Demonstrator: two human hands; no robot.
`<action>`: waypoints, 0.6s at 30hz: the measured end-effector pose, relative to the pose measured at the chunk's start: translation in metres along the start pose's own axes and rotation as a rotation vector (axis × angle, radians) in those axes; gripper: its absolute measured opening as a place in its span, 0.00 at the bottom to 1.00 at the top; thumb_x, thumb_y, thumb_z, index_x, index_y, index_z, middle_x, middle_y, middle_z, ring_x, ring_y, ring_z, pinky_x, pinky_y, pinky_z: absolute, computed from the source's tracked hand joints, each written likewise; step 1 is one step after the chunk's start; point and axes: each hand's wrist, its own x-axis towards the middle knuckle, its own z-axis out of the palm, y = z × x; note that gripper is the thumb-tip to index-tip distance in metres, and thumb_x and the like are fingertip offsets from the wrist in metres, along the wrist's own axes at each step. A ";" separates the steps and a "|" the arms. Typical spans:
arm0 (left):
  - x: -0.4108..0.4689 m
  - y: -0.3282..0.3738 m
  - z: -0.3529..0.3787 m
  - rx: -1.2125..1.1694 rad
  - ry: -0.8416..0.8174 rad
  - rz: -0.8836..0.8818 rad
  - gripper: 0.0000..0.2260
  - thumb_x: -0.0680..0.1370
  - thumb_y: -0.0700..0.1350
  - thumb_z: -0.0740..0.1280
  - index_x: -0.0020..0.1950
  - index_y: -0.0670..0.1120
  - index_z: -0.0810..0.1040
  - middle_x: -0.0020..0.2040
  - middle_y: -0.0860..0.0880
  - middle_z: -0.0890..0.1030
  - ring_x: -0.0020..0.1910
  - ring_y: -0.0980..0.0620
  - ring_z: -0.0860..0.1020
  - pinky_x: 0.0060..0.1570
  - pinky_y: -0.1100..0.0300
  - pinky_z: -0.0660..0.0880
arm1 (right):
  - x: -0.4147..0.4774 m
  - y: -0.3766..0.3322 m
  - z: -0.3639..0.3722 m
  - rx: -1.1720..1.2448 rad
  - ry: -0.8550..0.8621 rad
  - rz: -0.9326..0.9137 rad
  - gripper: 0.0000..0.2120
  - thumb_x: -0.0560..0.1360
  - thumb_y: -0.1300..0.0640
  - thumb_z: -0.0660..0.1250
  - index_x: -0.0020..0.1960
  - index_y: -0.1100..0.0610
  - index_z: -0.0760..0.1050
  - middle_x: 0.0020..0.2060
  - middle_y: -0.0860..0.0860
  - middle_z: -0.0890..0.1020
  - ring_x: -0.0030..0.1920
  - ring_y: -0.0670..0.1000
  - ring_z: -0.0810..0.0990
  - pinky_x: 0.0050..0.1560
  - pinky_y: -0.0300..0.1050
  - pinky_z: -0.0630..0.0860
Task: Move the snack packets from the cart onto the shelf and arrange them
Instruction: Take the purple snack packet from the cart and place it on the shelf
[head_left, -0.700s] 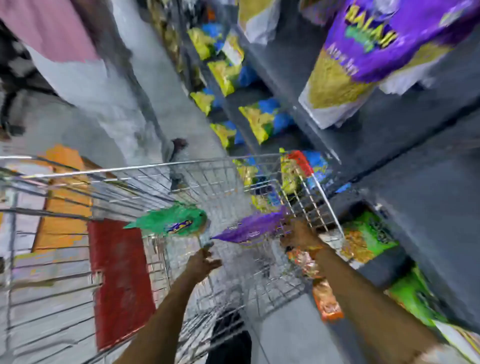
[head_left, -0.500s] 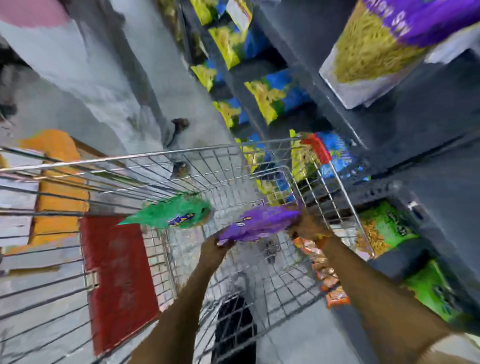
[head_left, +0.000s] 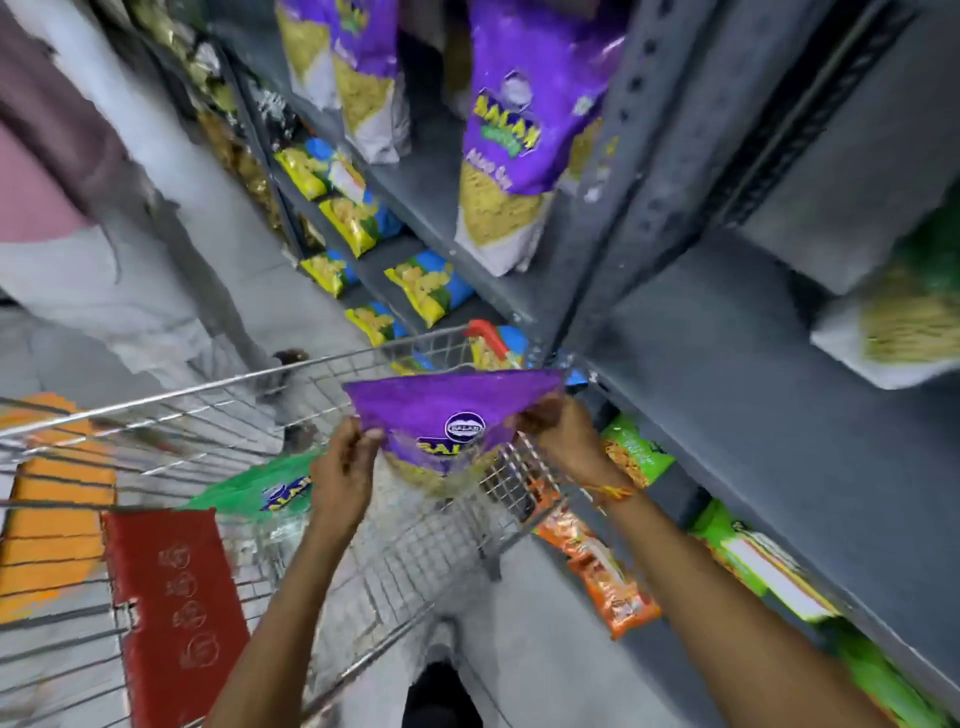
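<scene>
I hold a purple snack packet (head_left: 447, 415) upright above the wire cart (head_left: 218, 395). My left hand (head_left: 345, 467) pinches its left top edge and my right hand (head_left: 558, 436) grips its right top corner. A green snack packet (head_left: 249, 491) lies inside the cart, to the left of my left hand. The grey metal shelf (head_left: 737, 395) rises on the right, with a bare stretch of board just right of the held packet. Two similar purple packets (head_left: 514, 130) stand on the shelf board above.
Yellow-and-blue packets (head_left: 421, 283) fill lower shelves further down the aisle. Green (head_left: 631, 449) and orange packets (head_left: 605, 577) sit on the bottom shelf by my right arm. A red panel (head_left: 176, 608) hangs on the cart. A person (head_left: 78, 218) stands at the left.
The purple packet has been lifted out of the cart and turned upright. My left hand, free at first, has taken hold of its left edge. My view has tilted up toward the shelf.
</scene>
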 end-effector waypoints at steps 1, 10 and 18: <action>-0.008 0.025 -0.001 0.003 -0.028 0.069 0.12 0.75 0.44 0.63 0.32 0.50 0.65 0.30 0.55 0.67 0.29 0.63 0.64 0.32 0.70 0.63 | -0.024 -0.014 -0.017 0.044 0.025 -0.014 0.08 0.62 0.72 0.71 0.32 0.60 0.79 0.20 0.34 0.78 0.26 0.33 0.76 0.33 0.27 0.73; -0.128 0.218 0.067 -0.156 -0.304 0.456 0.09 0.72 0.54 0.62 0.33 0.53 0.72 0.26 0.55 0.75 0.27 0.62 0.68 0.31 0.61 0.67 | -0.249 -0.044 -0.164 0.236 0.528 -0.373 0.19 0.73 0.69 0.64 0.28 0.52 0.71 0.19 0.40 0.76 0.25 0.35 0.70 0.30 0.28 0.67; -0.251 0.259 0.160 -0.221 -0.623 0.535 0.10 0.73 0.49 0.61 0.31 0.50 0.70 0.24 0.57 0.72 0.26 0.61 0.65 0.28 0.68 0.62 | -0.409 0.010 -0.244 0.220 0.902 -0.381 0.13 0.74 0.59 0.65 0.31 0.53 0.71 0.21 0.40 0.76 0.27 0.38 0.70 0.30 0.31 0.69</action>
